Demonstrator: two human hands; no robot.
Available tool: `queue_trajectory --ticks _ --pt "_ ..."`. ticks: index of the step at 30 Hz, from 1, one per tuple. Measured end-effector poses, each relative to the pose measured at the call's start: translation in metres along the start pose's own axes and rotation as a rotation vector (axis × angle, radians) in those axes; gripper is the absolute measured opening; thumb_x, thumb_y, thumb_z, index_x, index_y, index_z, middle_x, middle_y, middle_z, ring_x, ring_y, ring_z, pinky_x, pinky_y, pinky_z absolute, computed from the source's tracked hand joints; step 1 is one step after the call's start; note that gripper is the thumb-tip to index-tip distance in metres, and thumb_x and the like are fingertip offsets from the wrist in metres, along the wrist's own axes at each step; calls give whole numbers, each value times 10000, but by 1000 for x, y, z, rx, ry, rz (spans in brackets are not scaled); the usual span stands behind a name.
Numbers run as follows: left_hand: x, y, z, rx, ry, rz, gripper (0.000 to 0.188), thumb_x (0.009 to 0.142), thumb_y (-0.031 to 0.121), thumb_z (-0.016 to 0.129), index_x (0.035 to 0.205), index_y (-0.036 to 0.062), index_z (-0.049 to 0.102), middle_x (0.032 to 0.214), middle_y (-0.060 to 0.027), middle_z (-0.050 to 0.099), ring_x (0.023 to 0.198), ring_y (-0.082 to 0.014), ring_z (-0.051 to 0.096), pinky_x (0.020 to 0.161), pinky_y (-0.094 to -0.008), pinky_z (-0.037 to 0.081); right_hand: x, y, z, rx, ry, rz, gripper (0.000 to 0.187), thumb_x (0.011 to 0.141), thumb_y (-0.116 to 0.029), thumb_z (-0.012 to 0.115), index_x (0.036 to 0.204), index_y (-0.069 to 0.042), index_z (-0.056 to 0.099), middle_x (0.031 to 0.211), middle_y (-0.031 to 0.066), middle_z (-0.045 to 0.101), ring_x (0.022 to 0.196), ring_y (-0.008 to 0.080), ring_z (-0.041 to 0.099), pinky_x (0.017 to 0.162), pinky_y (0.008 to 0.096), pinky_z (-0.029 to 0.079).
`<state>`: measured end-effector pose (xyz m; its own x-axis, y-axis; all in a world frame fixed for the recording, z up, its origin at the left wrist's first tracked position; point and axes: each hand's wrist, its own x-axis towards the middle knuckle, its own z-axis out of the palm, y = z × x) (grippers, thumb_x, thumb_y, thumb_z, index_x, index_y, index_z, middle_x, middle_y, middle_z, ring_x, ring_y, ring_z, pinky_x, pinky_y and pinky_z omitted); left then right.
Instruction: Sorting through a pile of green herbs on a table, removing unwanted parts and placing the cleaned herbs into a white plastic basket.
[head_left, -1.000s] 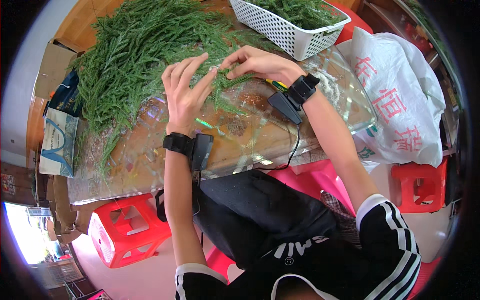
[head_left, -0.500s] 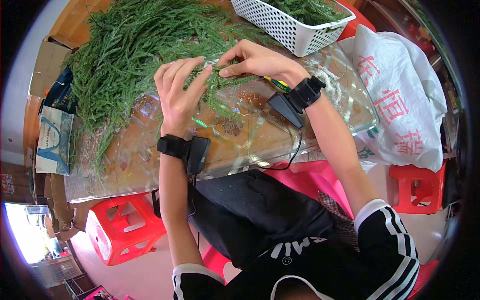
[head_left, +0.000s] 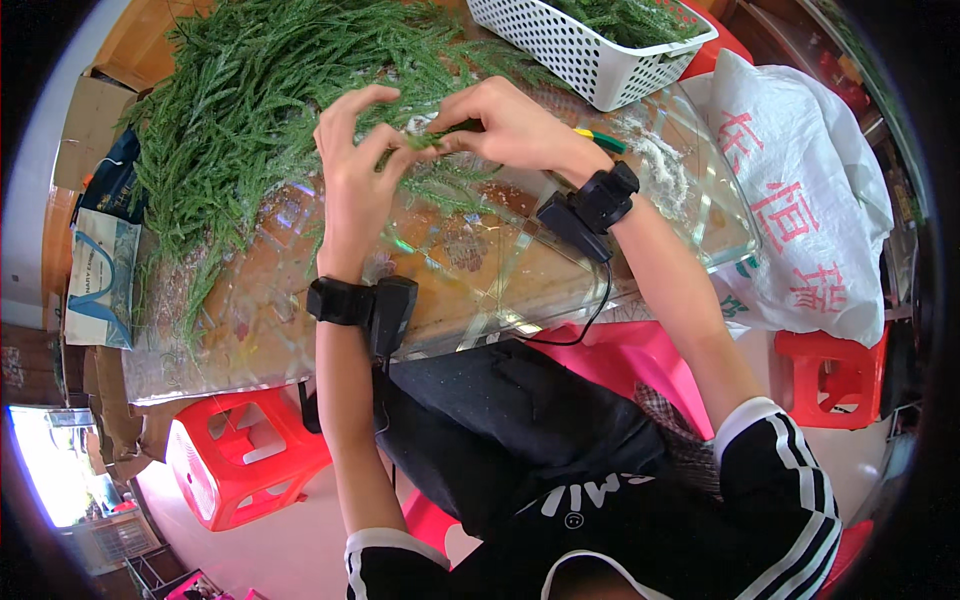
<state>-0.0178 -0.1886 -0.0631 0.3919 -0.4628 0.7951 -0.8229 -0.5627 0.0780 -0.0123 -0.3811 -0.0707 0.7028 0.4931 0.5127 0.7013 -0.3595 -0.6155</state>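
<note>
Over the table, my left hand (head_left: pixel 358 170) and my right hand (head_left: pixel 510 125) meet with thumbs and forefingers pinched together. Between the fingertips is a green needle-leaved sprig (head_left: pixel 428 142), partly covered by the fingers. Both hands are closed on it, though the left hand's upper forefinger curls outward. Beyond and to the left spreads a large heap of similar green sprigs (head_left: pixel 230 130), dusted in places with white bits. A few more sprigs lie just under my hands. Beside my right wrist, a tool's yellow and green handle (head_left: pixel 603 140) shows in part.
A white perforated basket (head_left: pixel 600 75) holding sprigs stands at the far right of the glass-topped table (head_left: pixel 470 300). White crumbs (head_left: pixel 655 165) lie near it. A white sack (head_left: pixel 800 200) is at the right, a paper bag (head_left: pixel 105 280) at the left, a red stool (head_left: pixel 245 460) below.
My right hand has shifted slightly right and down, its fingers now curled tighter around the sprig. My left fingers have bent inward, and the sprig has turned between them.
</note>
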Motion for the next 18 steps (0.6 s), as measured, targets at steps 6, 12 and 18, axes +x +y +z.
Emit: queue_trajectory --ticks 6,12,18 --pt "-4 -13 6 -317 -36 -395 188 741 159 682 657 27 578 1071 -78 481 1018 -228 430 867 -334 331 5 -4 11 -164 103 -187 145 706 -17 639 832 48 609 703 133 557 635 289 542 576 352 423" --pt "-5 -20 6 -829 -121 -751 234 793 173 655 654 9 564 1042 -49 456 1004 -159 400 873 -285 291 3 -10 22 -198 214 -256 120 694 28 617 810 41 588 718 130 547 637 304 535 563 348 429" --pt "2 -12 0 -1359 -53 -1222 234 825 154 623 669 -14 575 1003 -14 463 973 -124 395 891 -253 246 4 -20 21 -519 242 -394 130 697 45 599 825 31 587 742 124 557 630 296 540 555 347 432"
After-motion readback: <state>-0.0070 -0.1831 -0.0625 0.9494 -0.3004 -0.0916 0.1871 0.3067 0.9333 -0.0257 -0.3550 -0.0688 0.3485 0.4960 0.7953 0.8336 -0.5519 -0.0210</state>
